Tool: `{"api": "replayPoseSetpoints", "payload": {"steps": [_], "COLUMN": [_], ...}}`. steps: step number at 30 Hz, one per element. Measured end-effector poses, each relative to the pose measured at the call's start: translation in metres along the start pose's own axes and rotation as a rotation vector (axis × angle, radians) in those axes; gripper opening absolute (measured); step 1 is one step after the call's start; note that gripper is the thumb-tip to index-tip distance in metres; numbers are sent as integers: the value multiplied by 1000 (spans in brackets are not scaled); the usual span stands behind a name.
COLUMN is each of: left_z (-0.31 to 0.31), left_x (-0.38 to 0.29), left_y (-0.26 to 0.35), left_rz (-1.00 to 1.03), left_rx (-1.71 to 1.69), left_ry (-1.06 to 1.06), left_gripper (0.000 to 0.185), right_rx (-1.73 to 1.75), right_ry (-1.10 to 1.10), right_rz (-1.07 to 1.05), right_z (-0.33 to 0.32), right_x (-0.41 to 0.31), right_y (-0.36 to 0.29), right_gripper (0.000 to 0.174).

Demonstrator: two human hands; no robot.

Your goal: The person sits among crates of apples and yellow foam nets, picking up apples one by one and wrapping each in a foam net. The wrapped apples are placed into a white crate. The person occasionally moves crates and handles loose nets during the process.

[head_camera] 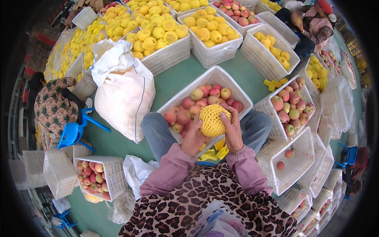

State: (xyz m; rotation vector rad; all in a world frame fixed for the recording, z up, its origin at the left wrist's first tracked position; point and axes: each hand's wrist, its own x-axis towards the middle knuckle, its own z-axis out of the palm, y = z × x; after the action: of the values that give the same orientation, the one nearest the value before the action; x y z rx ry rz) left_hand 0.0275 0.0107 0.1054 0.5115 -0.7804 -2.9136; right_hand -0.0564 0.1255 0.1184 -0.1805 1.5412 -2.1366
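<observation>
Between my two hands is an apple in a yellow foam net sleeve (213,121), held above the near part of a white plastic crate (219,72). My left hand (192,136) grips its left side, and my right hand (232,126) has thumb and fingers on its right side. Red and yellowish bare apples (204,96) fill much of the crate, which sits between my knees. Flat yellow foam net sleeves (217,151) lie in my lap below the crate's near edge. The netting hides most of the held apple.
On my left stands a bulging white woven sack (124,97). Crates of net-sleeved apples (161,32) line the far side. At right are a crate of bare apples (291,106) and a crate with two apples (291,163). A person (56,103) sits at far left.
</observation>
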Motion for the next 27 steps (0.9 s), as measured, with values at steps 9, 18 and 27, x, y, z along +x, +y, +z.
{"api": "replayPoseSetpoints", "payload": {"steps": [9,18,27], "left_z": [2,13,17], "left_x": [4,-1,6], "left_y": [-29,-18,-27], "left_rz": [287,452,563], "left_rx": [399,541,552], "left_ry": [109,-24,65], "left_gripper": [75,71,54], "right_rx": [292,435,107], "right_ry": [176,-27,146], "right_rz": [3,183,-104], "right_z": [-2,-8,5], "right_x": [-4,6,-2], "right_y": [29,12,29], "right_gripper": [33,50,48]}}
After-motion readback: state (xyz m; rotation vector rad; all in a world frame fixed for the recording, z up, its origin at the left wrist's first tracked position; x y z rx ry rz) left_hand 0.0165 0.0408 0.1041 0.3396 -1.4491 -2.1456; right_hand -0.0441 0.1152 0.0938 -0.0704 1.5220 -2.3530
